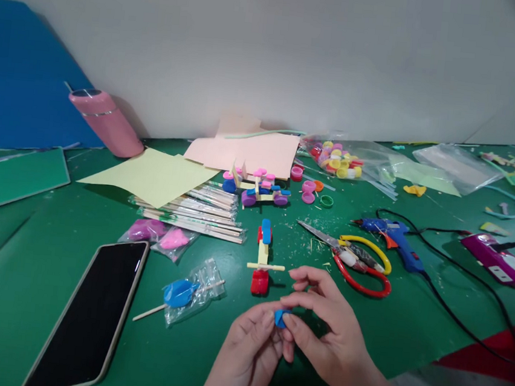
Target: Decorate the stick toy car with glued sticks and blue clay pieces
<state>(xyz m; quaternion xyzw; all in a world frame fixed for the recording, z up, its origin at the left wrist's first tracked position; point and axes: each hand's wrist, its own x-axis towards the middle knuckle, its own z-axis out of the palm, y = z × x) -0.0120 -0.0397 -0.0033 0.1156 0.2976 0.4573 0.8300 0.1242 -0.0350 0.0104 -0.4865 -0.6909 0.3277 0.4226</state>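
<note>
A small piece of blue clay [280, 318] is pinched between the fingertips of both my hands. My left hand [249, 344] holds it from the left, and my right hand [324, 330] grips it from the right with thumb and fingers. Just beyond them stands a little model vehicle [263, 251] with red wheels, a pale stick across it and a blue piece on its far end. To the left lies an opened clear bag with blue clay [179, 293], a thin wooden stick poking through it. Farther back are similar models with purple wheels [264, 196].
Scissors [351, 256], a blue glue gun [392, 233] and its cord lie to the right. A phone [91, 316] is at the left, near bagged pink and purple clay [157, 236]. Behind are wrapped sticks [196, 214], paper sheets [150, 173], a pink bottle [107, 121] and bagged caps [336, 159].
</note>
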